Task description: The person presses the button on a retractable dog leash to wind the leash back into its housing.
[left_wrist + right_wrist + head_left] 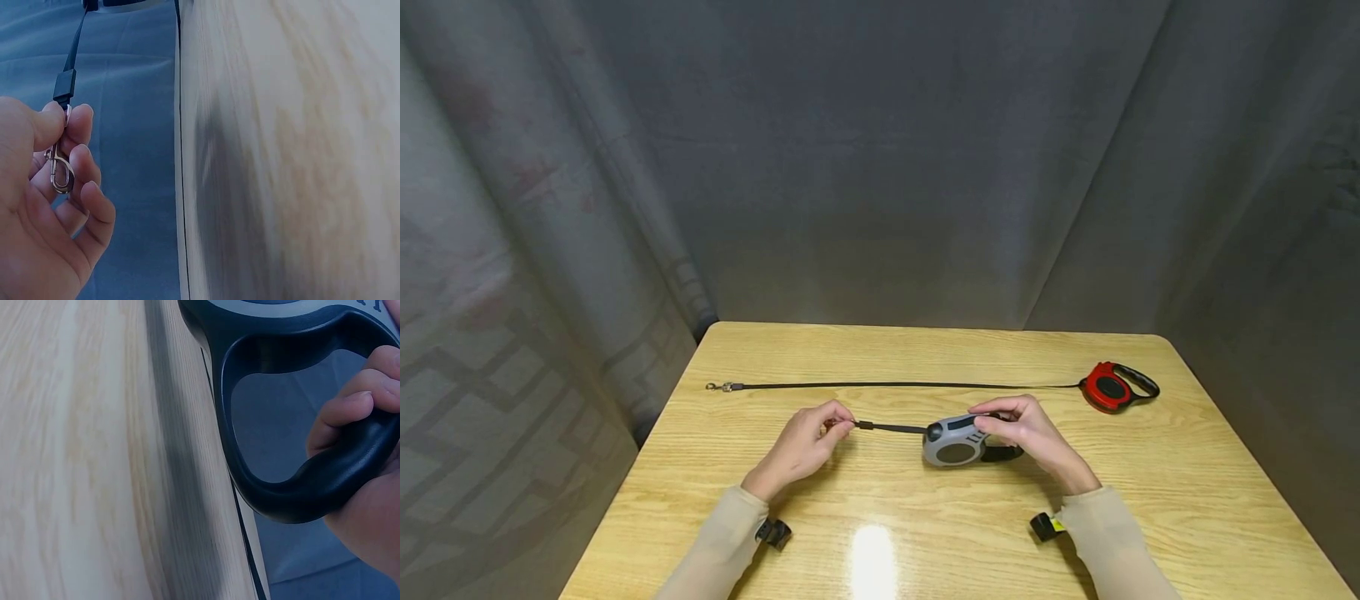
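A grey retractable dog leash (pixel 955 442) with a black loop handle (pixel 294 506) is held by my right hand (pixel 1026 433). Fingers of that hand curl round the handle in the right wrist view. My left hand (pixel 808 437) pinches the metal end of the leash's cord between thumb and forefinger. Below the pinch, a metal snap hook (pixel 61 175) hangs against the palm in the left wrist view. A short length of black strap (pixel 898 429) runs straight between the hands, with a black sleeve (pixel 64 86) near the hook.
Farther back on the wooden table (pixel 880 350) lies a red retractable leash (pixel 1105 387) at the right. Its black strap (pixel 887 384) stretches left across the table to a metal clip (pixel 718 387). Grey curtains (pixel 865 167) hang behind and on both sides.
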